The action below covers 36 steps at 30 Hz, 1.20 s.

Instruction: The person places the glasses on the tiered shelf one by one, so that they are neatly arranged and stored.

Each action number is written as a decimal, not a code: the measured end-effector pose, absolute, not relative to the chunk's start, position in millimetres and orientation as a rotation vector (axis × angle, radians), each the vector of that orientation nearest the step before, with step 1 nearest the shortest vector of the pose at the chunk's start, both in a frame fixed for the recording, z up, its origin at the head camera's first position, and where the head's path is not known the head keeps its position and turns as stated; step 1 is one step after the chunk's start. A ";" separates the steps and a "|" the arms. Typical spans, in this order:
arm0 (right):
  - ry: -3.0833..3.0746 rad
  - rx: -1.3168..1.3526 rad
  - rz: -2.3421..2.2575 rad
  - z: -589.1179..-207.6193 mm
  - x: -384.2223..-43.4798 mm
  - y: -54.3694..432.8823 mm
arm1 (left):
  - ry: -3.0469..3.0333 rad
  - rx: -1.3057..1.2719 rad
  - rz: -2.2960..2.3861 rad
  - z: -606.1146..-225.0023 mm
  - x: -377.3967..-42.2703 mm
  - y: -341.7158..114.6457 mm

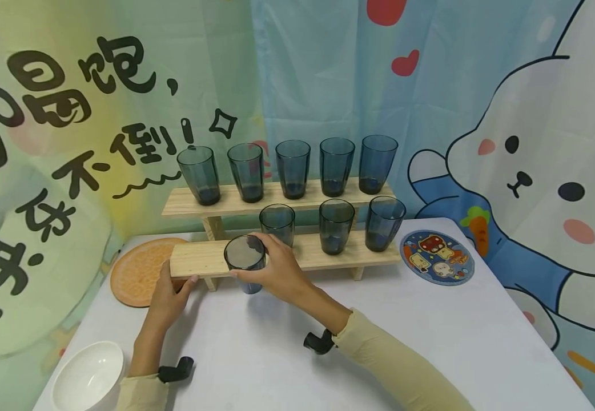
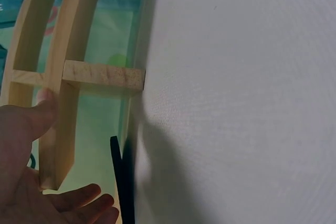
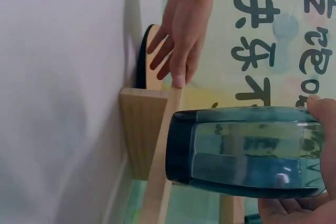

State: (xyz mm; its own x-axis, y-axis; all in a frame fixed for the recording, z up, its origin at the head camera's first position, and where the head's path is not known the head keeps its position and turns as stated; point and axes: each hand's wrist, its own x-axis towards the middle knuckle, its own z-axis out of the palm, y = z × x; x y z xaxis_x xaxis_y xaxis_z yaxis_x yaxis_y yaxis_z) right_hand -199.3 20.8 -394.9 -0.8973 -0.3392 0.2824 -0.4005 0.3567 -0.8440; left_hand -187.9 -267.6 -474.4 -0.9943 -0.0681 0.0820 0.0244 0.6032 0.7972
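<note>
My right hand point(image 1: 282, 268) grips a dark blue drinking glass point(image 1: 246, 260) near its rim, thumb on one side and fingers on the other. The glass is upright, just in front of the lower board, and its base point(image 3: 179, 145) appears above the board's front edge in the right wrist view. My left hand point(image 1: 166, 299) holds the left end of the wooden two-tier shelf's lower board point(image 1: 200, 260). In the left wrist view its thumb point(image 2: 46, 103) presses the front edge, with the other fingers beyond the board's end.
Several matching glasses point(image 1: 293, 171) line the upper board point(image 1: 228, 197); three more point(image 1: 336, 228) stand on the lower one. An orange round mat point(image 1: 133, 279) lies left, a blue cartoon mat point(image 1: 437, 257) right. A white bowl point(image 1: 89, 377) sits front left on the white table point(image 1: 256, 359).
</note>
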 end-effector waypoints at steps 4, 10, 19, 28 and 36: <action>-2.534 0.694 1.576 -389.7 -208.3 2.5 | -2.713 0.035 -1.345 -475.2 -188.3 -268.2; -2.569 0.616 1.526 -384.0 -221.5 -20.5 | -2.736 0.022 -1.323 -475.2 -189.0 -268.9; -2.509 0.602 1.538 -382.0 -244.1 -45.5 | -2.715 -0.011 -1.360 -475.2 -189.1 -270.1; -2.515 0.618 1.556 -387.5 -254.8 -55.6 | -2.729 0.003 -1.369 -474.3 -188.7 -269.2; -2.528 0.582 1.563 -391.4 -261.1 -58.0 | -2.753 0.023 -1.338 -474.2 -189.4 -269.8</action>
State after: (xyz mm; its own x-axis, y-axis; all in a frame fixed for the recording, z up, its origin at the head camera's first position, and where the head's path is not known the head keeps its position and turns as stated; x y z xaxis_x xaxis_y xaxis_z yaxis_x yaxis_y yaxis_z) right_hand -261.1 -58.0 -391.4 -0.9201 -0.2614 0.2917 -0.3778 0.3956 -0.8371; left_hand -189.4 -269.8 -474.2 -0.9966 -0.0489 0.0656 0.0214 0.6183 0.7857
